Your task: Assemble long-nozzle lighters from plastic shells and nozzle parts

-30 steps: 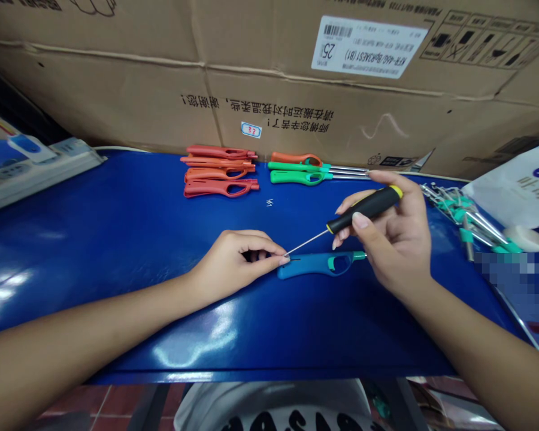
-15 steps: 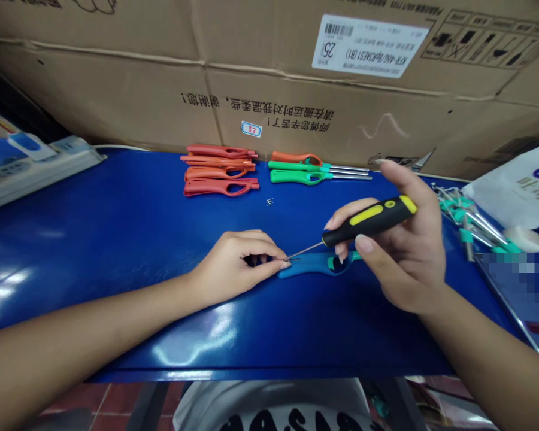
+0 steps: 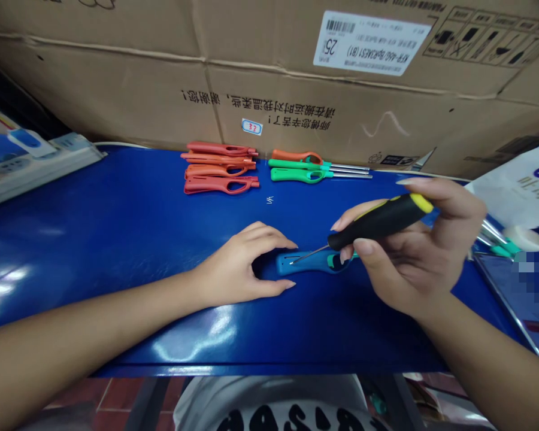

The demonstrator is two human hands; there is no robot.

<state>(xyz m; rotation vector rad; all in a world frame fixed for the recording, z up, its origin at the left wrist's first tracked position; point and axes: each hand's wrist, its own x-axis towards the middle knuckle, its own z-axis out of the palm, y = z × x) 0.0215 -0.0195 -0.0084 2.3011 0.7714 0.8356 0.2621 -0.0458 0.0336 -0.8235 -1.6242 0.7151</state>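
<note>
Blue lighter point(image 3: 312, 262) lies flat on the table point(image 3: 117, 239), lengthwise left to right, straight ahead of me. All places below are taken from it.

My left hand point(image 3: 247, 263) rests on the table at its left end. Fingers loose and spread, nothing pinched. Forefinger arches just behind that end, thumb just in front of it; I cannot tell whether either touches the plastic.

My right hand point(image 3: 413, 251) hovers over its right end, fingers closed round the black-and-yellow handle of a screwdriver point(image 3: 379, 220). Thumb lies along the near side of the handle, forefinger over the yellow cap. The thin shaft slants down to the left, and its tip sits on the lighter's top face near the left end, by a small slot.

Well behind it and to the left: stack of red shells point(image 3: 218, 170). Straight behind: green lighters point(image 3: 305, 170) with metal tubes pointing right. Further behind, a box point(image 3: 161, 90) walls off the table.

Far left: power strip point(image 3: 36, 161). Far right: white bag point(image 3: 521, 185), and loose metal parts point(image 3: 498, 236) partly hidden by my right hand.
</note>
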